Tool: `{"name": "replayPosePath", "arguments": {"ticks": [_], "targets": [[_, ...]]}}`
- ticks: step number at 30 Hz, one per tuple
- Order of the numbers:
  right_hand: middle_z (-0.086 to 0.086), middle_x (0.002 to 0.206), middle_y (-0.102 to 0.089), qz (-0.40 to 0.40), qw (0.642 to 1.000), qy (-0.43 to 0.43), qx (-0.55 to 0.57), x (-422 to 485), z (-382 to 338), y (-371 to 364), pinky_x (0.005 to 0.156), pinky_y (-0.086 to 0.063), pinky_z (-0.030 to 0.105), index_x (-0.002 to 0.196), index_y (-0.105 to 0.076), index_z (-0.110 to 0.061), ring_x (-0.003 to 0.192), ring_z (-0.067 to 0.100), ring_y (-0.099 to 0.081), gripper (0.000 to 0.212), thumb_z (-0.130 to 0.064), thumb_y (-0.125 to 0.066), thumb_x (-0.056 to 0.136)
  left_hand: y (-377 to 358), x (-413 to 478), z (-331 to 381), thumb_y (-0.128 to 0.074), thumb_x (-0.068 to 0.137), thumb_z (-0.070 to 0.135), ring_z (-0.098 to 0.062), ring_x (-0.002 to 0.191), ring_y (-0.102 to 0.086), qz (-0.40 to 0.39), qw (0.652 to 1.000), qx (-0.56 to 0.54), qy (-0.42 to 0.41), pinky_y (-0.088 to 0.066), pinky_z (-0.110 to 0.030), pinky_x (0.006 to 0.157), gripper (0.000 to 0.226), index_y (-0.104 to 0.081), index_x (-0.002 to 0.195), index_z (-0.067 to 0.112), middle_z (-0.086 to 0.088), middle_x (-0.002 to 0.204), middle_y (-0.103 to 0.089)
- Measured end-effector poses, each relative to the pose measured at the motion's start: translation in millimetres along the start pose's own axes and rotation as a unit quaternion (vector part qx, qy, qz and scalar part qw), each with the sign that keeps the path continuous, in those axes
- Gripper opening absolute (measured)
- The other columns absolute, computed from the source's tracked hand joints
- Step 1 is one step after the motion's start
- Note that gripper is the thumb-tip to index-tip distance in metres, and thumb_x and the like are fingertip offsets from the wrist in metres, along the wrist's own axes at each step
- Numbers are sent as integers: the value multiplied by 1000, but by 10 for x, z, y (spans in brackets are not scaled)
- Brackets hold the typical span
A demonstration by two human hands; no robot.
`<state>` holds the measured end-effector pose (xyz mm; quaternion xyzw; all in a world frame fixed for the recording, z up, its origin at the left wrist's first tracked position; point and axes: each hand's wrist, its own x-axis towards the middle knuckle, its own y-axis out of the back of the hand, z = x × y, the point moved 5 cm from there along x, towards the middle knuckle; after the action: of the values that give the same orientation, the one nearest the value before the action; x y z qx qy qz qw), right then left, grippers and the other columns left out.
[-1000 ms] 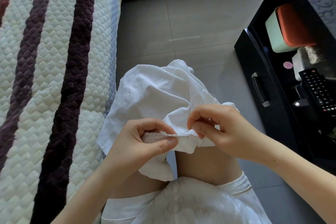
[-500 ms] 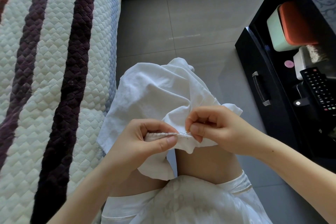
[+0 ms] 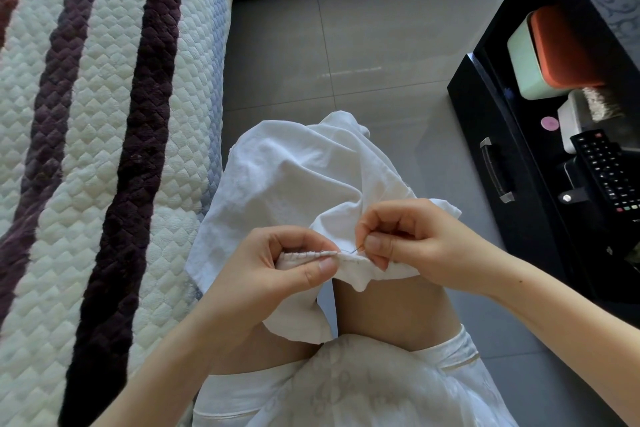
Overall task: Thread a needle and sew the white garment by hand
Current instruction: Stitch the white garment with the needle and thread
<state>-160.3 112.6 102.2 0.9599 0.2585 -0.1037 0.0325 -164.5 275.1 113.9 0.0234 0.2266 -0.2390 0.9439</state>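
A grey tiled floor [image 3: 363,45] runs between a striped quilted bed cover [image 3: 86,114] and a black cabinet [image 3: 485,107] that carries a remote [image 3: 609,173]. The white garment [image 3: 294,177] is draped over the person's knees [image 3: 391,305], under and beyond both hands. The left hand [image 3: 273,274] has its fingers [image 3: 318,269] curled, thumb and forefinger pinching the garment's stitched edge [image 3: 308,254]. Just right of them, the right hand [image 3: 419,239] pinches the needle [image 3: 356,248] between thumb and forefinger, its tip at that edge.
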Motion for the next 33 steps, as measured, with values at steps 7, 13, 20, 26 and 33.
{"name": "replayPosePath", "arguments": {"ticks": [7, 13, 20, 26, 33], "targets": [[-3, 58, -54, -8, 999, 0, 31, -1, 0, -13, 63, -43, 17, 76, -62, -15, 59, 6, -50, 14, -8, -54, 86, -19, -2, 20, -74, 66, 20, -3, 68, -62, 7, 1000, 1, 6, -47, -12, 64, 5, -76, 70, 24, 4, 68, -69], [-1, 63, -56, -22, 998, 8, 51, 10, -6, -60, 65, -46, 19, 81, -63, -12, 60, 7, -53, 11, -9, -55, 87, -44, 16, 16, -77, 64, 30, -5, 72, -65, 11, 1000, 21, -2, -49, -14, 69, 9, -76, 72, 27, 3, 72, -71], [-7, 81, -65, 60, 980, 80, -169, -17, -26, 80, 68, -48, 31, 90, -64, -22, 75, 12, -59, 4, -21, -61, 88, -60, 12, 25, -73, 60, 37, -2, 68, -63, -5, 1000, -20, -10, -45, -10, 65, 17, -75, 71, 24, 7, 69, -69], [-9, 75, -65, 81, 970, 108, -202, -51, -65, 95, 67, -45, 10, 83, -69, -12, 70, 4, -61, 6, -7, -66, 83, -75, 22, 26, -73, 60, 40, -2, 65, -60, 1, 1000, -21, -9, -44, -11, 62, 19, -74, 68, 23, 7, 66, -66], [-4, 82, -63, 89, 951, 141, -258, -3, -19, 52, 66, -49, 29, 86, -71, -12, 73, 9, -56, 8, -14, -64, 84, -78, 14, 41, -72, 56, 41, -1, 64, -58, 37, 999, -3, -21, -43, -10, 62, 19, -72, 62, 24, 7, 64, -64]]}}
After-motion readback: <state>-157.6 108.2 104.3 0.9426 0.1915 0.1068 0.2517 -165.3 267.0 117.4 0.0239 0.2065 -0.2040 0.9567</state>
